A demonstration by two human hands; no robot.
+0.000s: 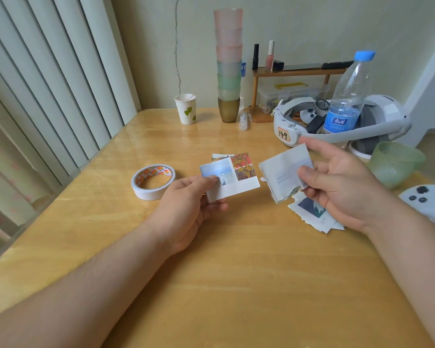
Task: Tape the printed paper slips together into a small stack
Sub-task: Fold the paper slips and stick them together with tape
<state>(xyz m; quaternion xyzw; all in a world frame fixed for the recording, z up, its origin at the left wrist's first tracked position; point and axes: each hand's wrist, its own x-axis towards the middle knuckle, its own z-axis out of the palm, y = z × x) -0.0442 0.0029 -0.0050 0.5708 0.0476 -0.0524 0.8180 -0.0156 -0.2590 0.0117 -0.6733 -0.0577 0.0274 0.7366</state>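
Two bare forearms reach in over a wide stretch of bare wooden table point(236, 285). The left hand point(186, 209) pinches a printed slip point(232, 178) by its lower left corner, thumb on top, holding it just above the tabletop; it shows a pale blue picture, a red and orange picture, and a white margin. The right hand point(337, 187) grips a second, folded slip point(281, 174) between thumb and curled fingers, tilted upright, its lower edge ragged. The two slips are near each other but apart. Under the right hand, more torn slips point(312, 212) lie in a loose pile on the table. Another slip peeks out behind the left hand's one. Left of the hands, a roll of double-sided tape point(153, 182) lies flat, well inside the table's left edge. Farther back, a paper cup point(186, 109) holds thin sticks, beside a tall tower of nested cups point(228, 64). To the right stands a water bottle point(347, 96) against a white headset point(342, 121).
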